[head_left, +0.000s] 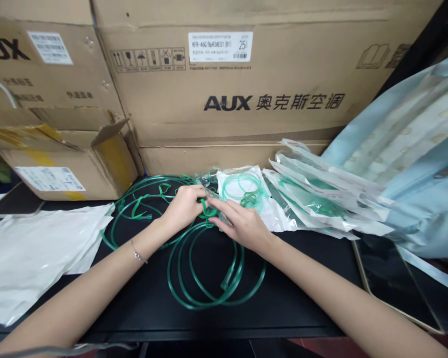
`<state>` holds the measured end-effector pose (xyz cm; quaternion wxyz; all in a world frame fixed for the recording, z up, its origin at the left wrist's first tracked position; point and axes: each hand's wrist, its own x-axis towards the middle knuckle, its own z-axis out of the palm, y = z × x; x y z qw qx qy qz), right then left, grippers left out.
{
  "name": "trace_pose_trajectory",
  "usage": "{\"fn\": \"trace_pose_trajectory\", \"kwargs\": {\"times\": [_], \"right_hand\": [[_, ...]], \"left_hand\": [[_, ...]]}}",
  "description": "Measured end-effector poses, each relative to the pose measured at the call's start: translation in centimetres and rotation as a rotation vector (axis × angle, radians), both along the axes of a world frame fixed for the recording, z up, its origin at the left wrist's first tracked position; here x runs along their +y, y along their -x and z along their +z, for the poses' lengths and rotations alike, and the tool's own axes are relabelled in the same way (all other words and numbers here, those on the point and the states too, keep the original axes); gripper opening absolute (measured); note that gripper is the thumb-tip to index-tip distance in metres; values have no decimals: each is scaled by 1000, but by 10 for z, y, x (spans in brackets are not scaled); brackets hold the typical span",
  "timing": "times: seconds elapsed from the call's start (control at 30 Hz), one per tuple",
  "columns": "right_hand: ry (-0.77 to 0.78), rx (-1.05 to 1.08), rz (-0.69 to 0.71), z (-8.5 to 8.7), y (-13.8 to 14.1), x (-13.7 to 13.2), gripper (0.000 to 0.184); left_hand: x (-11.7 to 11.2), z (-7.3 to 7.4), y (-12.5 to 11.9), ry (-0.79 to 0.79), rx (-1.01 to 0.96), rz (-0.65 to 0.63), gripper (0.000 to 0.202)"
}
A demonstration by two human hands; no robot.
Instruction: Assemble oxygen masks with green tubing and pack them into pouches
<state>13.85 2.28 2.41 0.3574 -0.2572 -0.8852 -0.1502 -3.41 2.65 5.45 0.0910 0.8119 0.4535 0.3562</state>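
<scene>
Both hands meet mid-tabletop (134, 293) over a bright green strap (209, 212). Left hand (186, 206) has its fingers curled in and pinched on the strap. Right hand (246, 226) has thumb and index a bit apart, tips right at the strap, but honestly can't tell if they're gripping it. A coil (227, 281) of green tubing lies just below the hands, near side, and more tubing (145, 217) loops off to the left. Just right of the hands there's a packet (227, 191) with green stuff showing, then a messy packet pile (321, 196) beside it. White sheets (33, 258) sit far left, phone (399, 283) on the right, big carton (276, 79) behind.
</scene>
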Motion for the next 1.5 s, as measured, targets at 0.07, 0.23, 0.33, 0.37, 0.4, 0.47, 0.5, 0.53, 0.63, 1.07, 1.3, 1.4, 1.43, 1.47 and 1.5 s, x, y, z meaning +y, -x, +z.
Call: {"fn": "trace_pose_trajectory", "kwargs": {"times": [0.07, 0.23, 0.33, 0.37, 0.4, 0.47, 0.5, 0.53, 0.63, 1.07, 1.3, 1.4, 1.43, 1.47, 1.5], "right_hand": [[-75, -84, -30, 4, 1, 2, 34], [-136, -116, 8, 9, 3, 5, 31], [-126, -78, 47, 6, 4, 6, 31], [-126, -65, 52, 5, 4, 6, 31], [-124, -49, 51, 4, 5, 6, 30], [-99, 0, 49, 2, 5, 7, 29], [-77, 34, 55, 2, 4, 8, 28], [-52, 76, 66, 2, 4, 9, 27], [15, 199, 120, 4, 3, 11, 24], [70, 369, 134, 13, -4, 8, 20], [85, 419, 123, 12, -5, 9, 21], [94, 437, 120, 12, -6, 9, 22], [94, 442, 120, 12, -7, 9, 21], [96, 446, 118, 12, -7, 9, 21], [101, 451, 114, 12, -7, 9, 21]], "left_hand": [[0, 1, 0, 18, 9, 26, 26], [-2, 9, 10, 186, 77, -65, 19], [-6, 18, 24, 421, 35, -231, 20], [-6, 20, 30, 508, -6, -283, 28], [-7, 21, 35, 591, -59, -328, 39], [-7, 23, 46, 720, -176, -392, 57], [-8, 23, 50, 758, -226, -408, 60], [-8, 22, 53, 774, -272, -405, 60], [-9, 18, 56, 731, -337, -284, 49], [9, -8, 27, 799, -161, -350, 57], [-2, -20, 6, 402, -59, -155, 20], [-9, -17, 6, 354, -38, -62, 12], [-11, -14, 7, 361, -35, -40, 12], [-13, -9, 9, 385, -53, -30, 11], [-15, -4, 11, 425, -95, -32, 11]]}}
